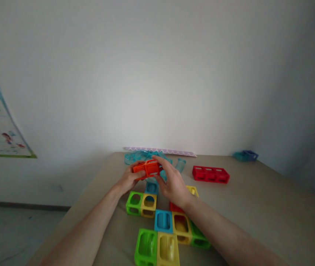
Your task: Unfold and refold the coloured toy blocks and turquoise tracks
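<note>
Between my two hands, raised over the table, is an orange-red block piece (pixel 151 167) with square openings. My left hand (pixel 128 180) grips its left end, and my right hand (pixel 171 181) holds the right end between thumb and fingers. Below and nearer me lie joined hollow cube blocks: a green block (pixel 134 203) beside a yellow one, a blue block (pixel 163 221), a yellow block (pixel 181 226), and a front pair of a green block (pixel 146 245) and a yellow block (pixel 167 248). My right forearm partly hides a red block and another green one.
Clear blue track pieces (pixel 135 156) lie at the back, before a purple patterned strip (pixel 163 151) along the wall. A red row of joined blocks (pixel 211 174) lies to the right. Blue pieces (pixel 249 156) sit in the far right corner. A poster (pixel 2 122) hangs left.
</note>
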`<state>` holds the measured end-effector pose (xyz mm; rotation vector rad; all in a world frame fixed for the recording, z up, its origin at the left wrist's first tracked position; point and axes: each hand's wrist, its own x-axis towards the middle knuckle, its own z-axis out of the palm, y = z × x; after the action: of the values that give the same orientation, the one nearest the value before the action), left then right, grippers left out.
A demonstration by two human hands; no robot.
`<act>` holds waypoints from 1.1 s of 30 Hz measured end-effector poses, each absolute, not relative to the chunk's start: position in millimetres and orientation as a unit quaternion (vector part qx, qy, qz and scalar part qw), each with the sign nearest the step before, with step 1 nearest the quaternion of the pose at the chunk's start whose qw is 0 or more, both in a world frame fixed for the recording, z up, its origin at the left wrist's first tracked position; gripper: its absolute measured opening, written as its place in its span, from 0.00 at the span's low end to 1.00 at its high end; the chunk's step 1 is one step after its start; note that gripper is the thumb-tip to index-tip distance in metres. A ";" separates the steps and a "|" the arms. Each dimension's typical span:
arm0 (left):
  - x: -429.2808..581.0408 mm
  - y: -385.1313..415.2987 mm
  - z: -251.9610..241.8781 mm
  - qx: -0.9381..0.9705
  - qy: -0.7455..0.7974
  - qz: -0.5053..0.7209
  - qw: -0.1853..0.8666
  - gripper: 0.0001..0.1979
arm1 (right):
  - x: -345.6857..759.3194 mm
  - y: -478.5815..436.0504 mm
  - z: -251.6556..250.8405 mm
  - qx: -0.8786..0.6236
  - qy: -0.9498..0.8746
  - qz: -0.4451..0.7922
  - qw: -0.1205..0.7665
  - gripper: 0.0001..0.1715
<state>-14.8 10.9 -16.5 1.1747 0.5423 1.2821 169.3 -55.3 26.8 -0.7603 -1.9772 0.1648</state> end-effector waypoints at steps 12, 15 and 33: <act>-18.8 13.0 -23.2 0.585 0.244 0.513 0.579 0.28 | 168.1 -52.6 26.4 -0.342 -0.811 0.082 0.468 0.31; -17.5 8.9 -19.8 0.621 0.266 0.483 0.557 0.27 | 168.6 -53.2 26.2 -0.331 -0.815 0.083 0.468 0.31; -13.6 0.9 -13.4 0.527 0.209 0.567 0.598 0.18 | 235.7 -71.2 56.3 -0.233 -0.942 0.121 0.207 0.17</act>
<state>-13.6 0.9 -13.4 1.2233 0.4841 1.3158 235.7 -71.2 56.3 -0.6501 -2.6235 0.3368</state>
